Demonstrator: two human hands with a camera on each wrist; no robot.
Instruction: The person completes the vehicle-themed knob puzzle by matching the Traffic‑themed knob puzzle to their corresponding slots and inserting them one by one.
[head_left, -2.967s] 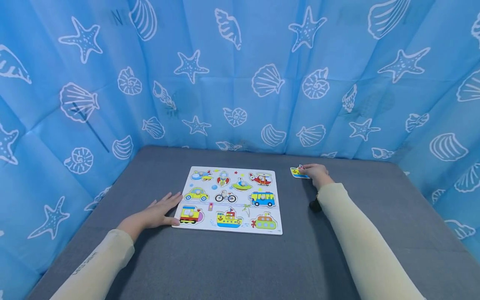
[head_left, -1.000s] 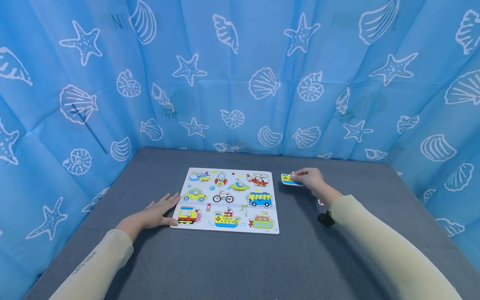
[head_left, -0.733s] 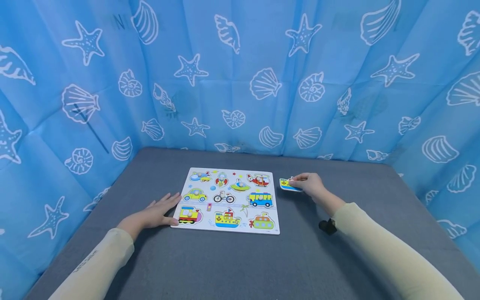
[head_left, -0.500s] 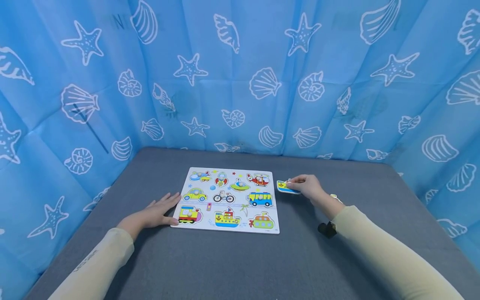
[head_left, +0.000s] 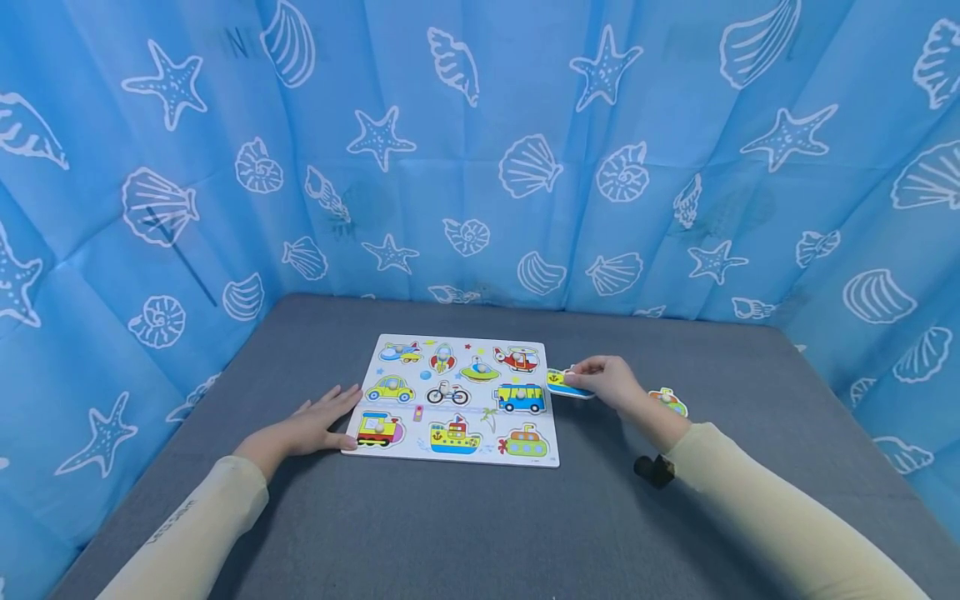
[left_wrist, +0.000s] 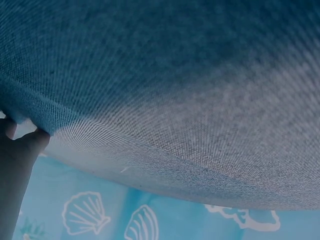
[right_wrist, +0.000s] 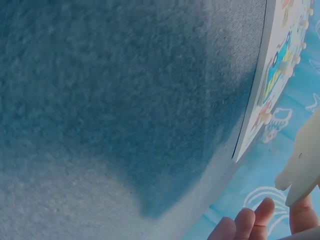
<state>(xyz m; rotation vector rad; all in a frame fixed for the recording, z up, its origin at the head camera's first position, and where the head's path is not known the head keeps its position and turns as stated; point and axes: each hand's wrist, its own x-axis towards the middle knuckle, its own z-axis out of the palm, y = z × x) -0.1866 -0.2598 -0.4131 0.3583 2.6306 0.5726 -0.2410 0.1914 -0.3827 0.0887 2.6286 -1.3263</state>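
My right hand pinches a boat puzzle piece, yellow and blue with an anchor, at the right edge of the white puzzle board. In the right wrist view, the piece's pale underside shows above the fingers. With fingers stretched out, my left hand rests at the board's lower left edge. Knobbed vehicle pieces, such as the bus and the car, sit in the board. A matching boat picture in the bottom row shows no knob.
A loose green and orange piece with a knob lies on the grey table, partly behind my right wrist. A black device is on that wrist. A blue curtain with shells and starfish stands behind the table.
My right hand has brought the boat piece left and nearer to me, from beyond the board's right side to its edge. The loose piece has come into view. My left hand stays put.
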